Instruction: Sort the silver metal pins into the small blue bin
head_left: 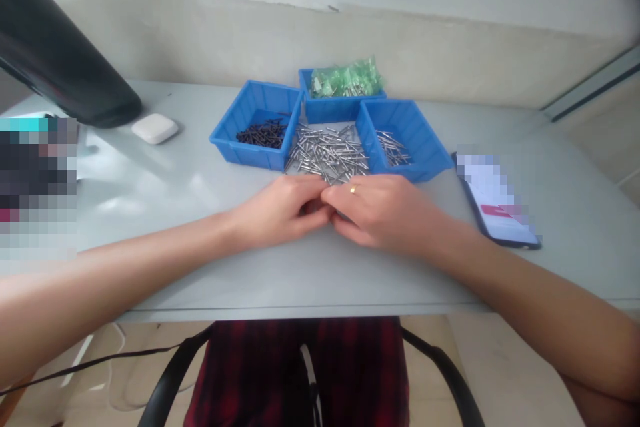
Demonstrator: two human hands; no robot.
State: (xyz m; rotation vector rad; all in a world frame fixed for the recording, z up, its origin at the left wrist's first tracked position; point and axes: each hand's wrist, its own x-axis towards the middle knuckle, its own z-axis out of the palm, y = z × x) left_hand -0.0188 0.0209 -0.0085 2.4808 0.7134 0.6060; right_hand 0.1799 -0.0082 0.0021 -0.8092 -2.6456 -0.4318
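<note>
My left hand (285, 210) and my right hand (377, 210) meet at the fingertips over the near edge of a pile of silver metal pins (330, 150). Both hands have curled, closed fingers; whatever lies between the fingertips is too small and hidden to name. A ring shows on my right hand. Left of the pile, a blue bin (253, 155) holds dark screw-like pieces (263, 134). To its right, another blue bin (425, 140) contains silver pins (394, 148). Behind, a third blue bin (333, 109) holds green plastic bags (347, 80).
A white rounded case (155, 128) lies at the left beside a dark cylinder (70, 47). At the right lies a phone (495, 203) with its screen lit. The wall (225, 33) runs behind the grey table (300, 280). Black chair arms show below the table edge.
</note>
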